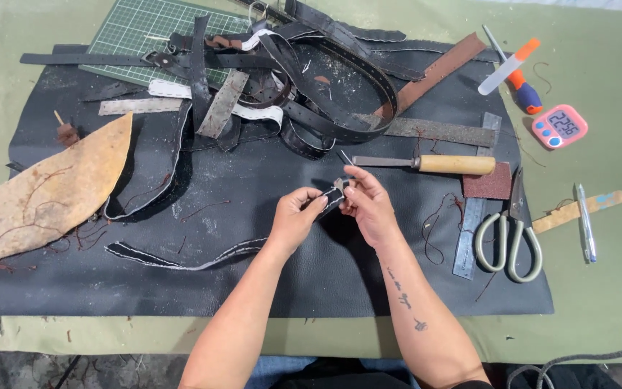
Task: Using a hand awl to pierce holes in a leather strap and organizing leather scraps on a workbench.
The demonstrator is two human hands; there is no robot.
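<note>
Head view: one camera looking down over your forearms onto the worktop [613, 302], which is covered in green cloth.
Left hand: your left hand [295, 216] is pinched shut on the near end of a short black leather strip [332, 196], thumb and fingers closed around it.
Right hand: your right hand [368, 202] grips the other end of that strip, fingers curled in; a thin dark point sticks up just above the fingertips, too small to tell what it is.
Leather strip: it is held in the air between both hands, just above the black leather sheet [325, 274], with pale stitching along its edge.
Behind your hands: a tangled pile of black belts [304, 86] lies on the sheet, partly over a green cutting mat [138, 29].
Right of your hands: a wooden-handled tool [440, 164] lies just beyond your right hand; a steel ruler [469, 238] and scissors [509, 238] lie near the sheet's right edge.
Far right: a pink digital timer [559, 127], an orange-tipped tool [523, 86] and a pen [586, 223] rest on the cloth.
Left: a tan leather offcut [44, 194] lies across the sheet's left edge.
</note>
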